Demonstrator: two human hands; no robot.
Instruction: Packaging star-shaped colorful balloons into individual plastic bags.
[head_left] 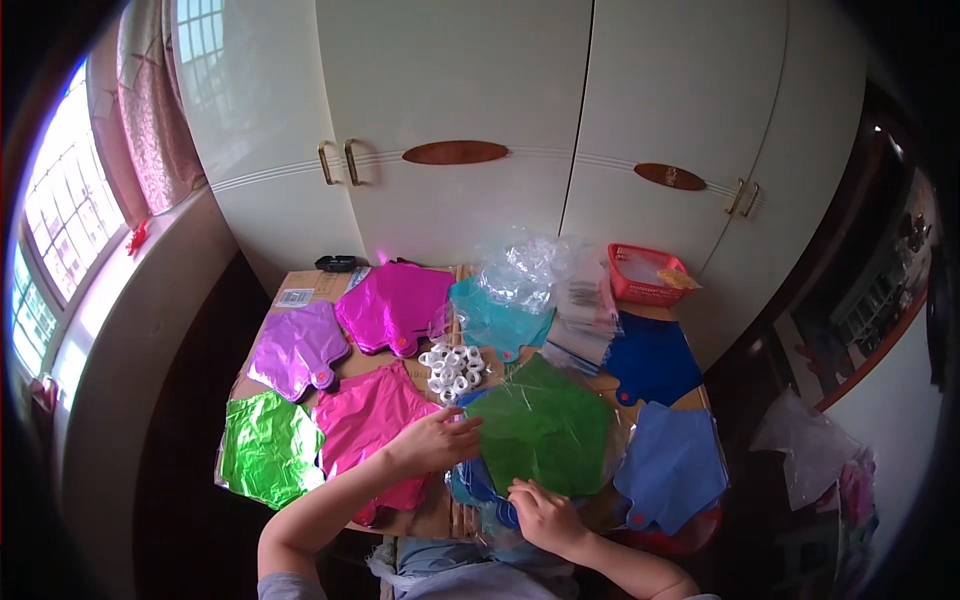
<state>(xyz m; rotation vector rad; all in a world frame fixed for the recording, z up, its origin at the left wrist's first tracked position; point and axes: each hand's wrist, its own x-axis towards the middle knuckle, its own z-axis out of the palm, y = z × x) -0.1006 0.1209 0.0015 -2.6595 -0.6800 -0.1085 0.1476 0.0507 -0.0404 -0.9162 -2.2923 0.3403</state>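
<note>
A flat green foil balloon (pixel 545 425), apparently inside a clear plastic sleeve, lies at the table's near middle on top of blue pieces that show at its left edge. My left hand (pixel 437 440) is at the balloon's left side, its fingers apart and stretched toward the edge. At the lower edge, my right hand (pixel 545 515) has its fingers curled on the sleeve and balloon. Just beyond my left hand sits a pile of small white ring-shaped rolls (pixel 455 372). A pink foil balloon stack (pixel 365 425) lies under and beside my left forearm.
Around the cardboard-covered table lie foil stacks: bright green (pixel 270 450), lilac (pixel 297 345), magenta (pixel 395 308), teal (pixel 495 318), dark blue (pixel 655 358) and light blue (pixel 672 465). Crumpled clear plastic (pixel 525 275), stacked clear bags (pixel 585 315) and a red basket (pixel 645 290) stand at the back.
</note>
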